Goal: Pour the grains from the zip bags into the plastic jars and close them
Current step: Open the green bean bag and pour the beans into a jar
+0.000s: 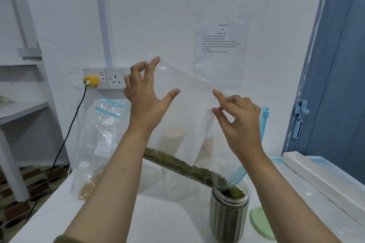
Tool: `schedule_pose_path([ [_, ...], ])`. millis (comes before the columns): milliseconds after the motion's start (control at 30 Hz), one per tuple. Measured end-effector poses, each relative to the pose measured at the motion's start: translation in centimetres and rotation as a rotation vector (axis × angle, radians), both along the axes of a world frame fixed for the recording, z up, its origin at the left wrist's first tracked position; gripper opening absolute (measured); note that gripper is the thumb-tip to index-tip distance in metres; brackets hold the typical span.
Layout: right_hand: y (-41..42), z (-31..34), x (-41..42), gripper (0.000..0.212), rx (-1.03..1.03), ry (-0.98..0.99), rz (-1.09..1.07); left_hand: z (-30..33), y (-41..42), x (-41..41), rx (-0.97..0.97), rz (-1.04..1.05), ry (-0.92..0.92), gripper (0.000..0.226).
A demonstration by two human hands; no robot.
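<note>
A clear zip bag (189, 104) hangs tilted in the air, its blue zip mouth (236, 178) down in an open plastic jar (229, 217). Green grains (181, 163) lie along the bag's lower edge and run into the jar, which is nearly full of them. My left hand (146, 96) pinches the bag's upper corner with its fingertips. My right hand (237, 112) pinches the bag's right edge. The jar's pale green lid (260, 223) lies flat on the table to the right of the jar.
An empty clear jar (171, 181) stands behind the bag, with two filled, lidded jars (173, 136) further back. Zip bags (98, 144) with pale grains lean at the left. A white box (324, 179) lies at the right, on the white table (158, 217).
</note>
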State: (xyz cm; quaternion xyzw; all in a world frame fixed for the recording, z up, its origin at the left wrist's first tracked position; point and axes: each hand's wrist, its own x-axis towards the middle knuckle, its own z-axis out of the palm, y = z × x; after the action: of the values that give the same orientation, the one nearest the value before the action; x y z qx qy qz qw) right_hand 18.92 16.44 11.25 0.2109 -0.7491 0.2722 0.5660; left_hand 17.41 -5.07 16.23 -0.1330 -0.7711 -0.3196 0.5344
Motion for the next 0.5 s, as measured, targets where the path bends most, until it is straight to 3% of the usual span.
schedule_pose_path([
  [500,0.2,0.36,0.23,0.042,-0.014,-0.03,0.018,0.78,0.01,0.12,-0.028,-0.022,0.026,0.08],
])
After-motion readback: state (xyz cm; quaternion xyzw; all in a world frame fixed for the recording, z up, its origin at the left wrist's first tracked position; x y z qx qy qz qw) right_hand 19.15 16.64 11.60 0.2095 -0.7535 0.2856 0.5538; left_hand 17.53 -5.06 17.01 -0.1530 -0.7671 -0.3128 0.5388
